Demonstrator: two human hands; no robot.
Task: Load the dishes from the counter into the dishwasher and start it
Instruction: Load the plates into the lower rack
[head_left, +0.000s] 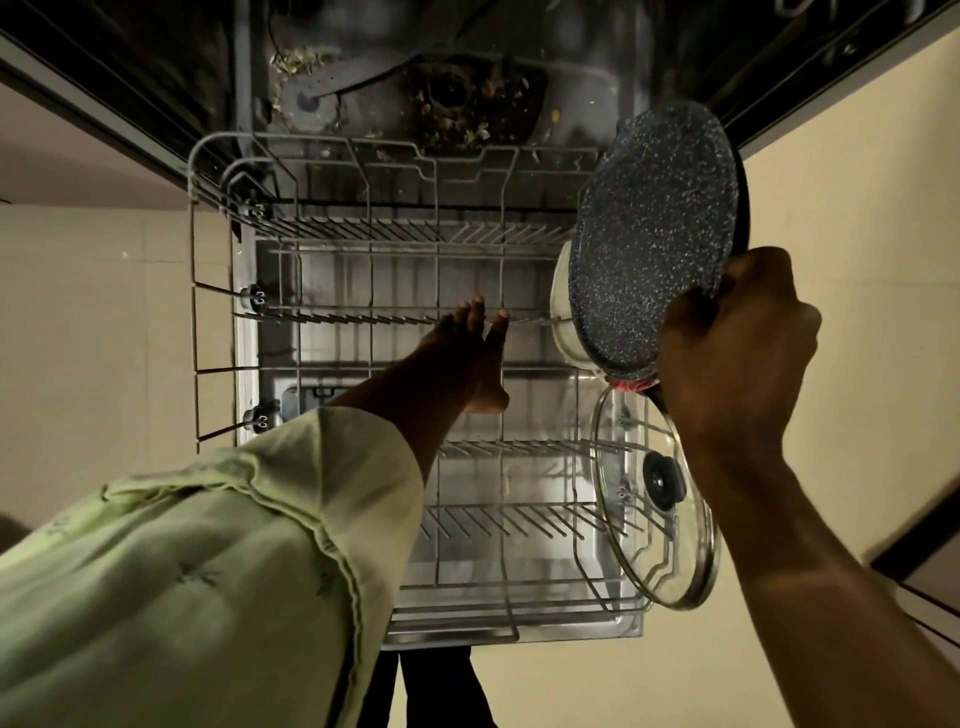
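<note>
Right hand (737, 343) clamped on speckled pan (654, 234), which is tilted on edge above it. Pale bowl (561, 306) just left of pan. Glass lid (654, 509) upright in rack (363, 234) below the hand. Left hand (467, 353) further left over mid-rack tines, fingers straight; contact unclear. Food scraps (467, 114) beyond.

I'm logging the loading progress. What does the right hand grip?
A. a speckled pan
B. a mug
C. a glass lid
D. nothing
A: the right hand curls round the handle of the speckled pan, held over the right side of the rack; the glass lid stands untouched in the rack.
</note>
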